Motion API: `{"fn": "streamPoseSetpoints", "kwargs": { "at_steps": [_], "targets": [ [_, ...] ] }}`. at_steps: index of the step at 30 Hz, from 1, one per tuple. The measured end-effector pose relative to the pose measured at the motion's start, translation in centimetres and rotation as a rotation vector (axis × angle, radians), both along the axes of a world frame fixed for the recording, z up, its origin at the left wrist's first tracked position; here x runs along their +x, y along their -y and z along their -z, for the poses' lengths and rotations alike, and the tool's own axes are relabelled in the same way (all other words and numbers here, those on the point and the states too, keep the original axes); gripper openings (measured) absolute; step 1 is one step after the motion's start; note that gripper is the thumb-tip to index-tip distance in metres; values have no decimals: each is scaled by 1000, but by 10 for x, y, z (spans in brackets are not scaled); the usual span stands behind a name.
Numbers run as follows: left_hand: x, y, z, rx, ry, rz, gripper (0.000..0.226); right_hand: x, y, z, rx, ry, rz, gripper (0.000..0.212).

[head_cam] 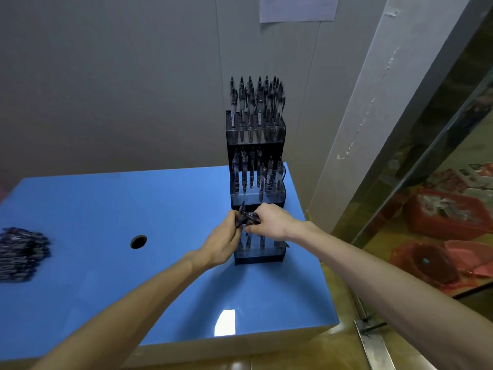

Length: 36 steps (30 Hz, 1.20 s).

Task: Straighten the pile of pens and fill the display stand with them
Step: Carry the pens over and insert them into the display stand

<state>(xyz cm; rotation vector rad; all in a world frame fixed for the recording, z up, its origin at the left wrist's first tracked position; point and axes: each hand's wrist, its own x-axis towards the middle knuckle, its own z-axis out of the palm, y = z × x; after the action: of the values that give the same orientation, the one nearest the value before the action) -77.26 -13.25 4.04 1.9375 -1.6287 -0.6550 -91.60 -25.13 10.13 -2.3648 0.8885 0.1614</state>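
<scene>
Your blue table [106, 263] holds the tall display stand [257, 134] at its far right side. Its top row looks full, the middle half full. The pile of pens [21, 253] waits far left. Your left hand [222, 245] and right hand [269, 222] both grip a small bunch of pens [246, 218] over the bottom row. Pens could slip and scatter if you loosen too soon.

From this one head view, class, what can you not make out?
- Bottom row of the stand: hidden by both hands.
- How many pens the left hand and right hand grip: fingers cover them.
- Pen pile: blurred, cut by the left edge.
</scene>
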Motion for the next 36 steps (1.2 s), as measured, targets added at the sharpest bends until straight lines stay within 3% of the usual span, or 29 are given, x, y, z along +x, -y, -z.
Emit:
{"fn": "streamPoseSetpoints", "kwargs": {
  "at_steps": [11, 15, 19, 22, 32, 36],
  "targets": [
    [-4, -5, -1, -20, 143, 72, 17, -2, -5, 6, -137, 15, -78, 33],
    [1, -7, -2, -3, 96, 89, 9, -16, -2, 8, -17, 227, -24, 21],
    [3, -9, -2, -19, 73, 82, 9, -31, 0, 1, 156, 504, 239, 18],
    [4, -8, -2, -3, 118, 76, 16, -36, 6, 1, 187, 594, 390, 19],
    [-5, -10, -6, -3, 220, 134, 39, -38, -4, 3, 266, 618, 434, 18],
    [-5, -14, -1, 28, 165, 79, 24, -34, -8, 3, 289, 611, 429, 19]
  ]
}}
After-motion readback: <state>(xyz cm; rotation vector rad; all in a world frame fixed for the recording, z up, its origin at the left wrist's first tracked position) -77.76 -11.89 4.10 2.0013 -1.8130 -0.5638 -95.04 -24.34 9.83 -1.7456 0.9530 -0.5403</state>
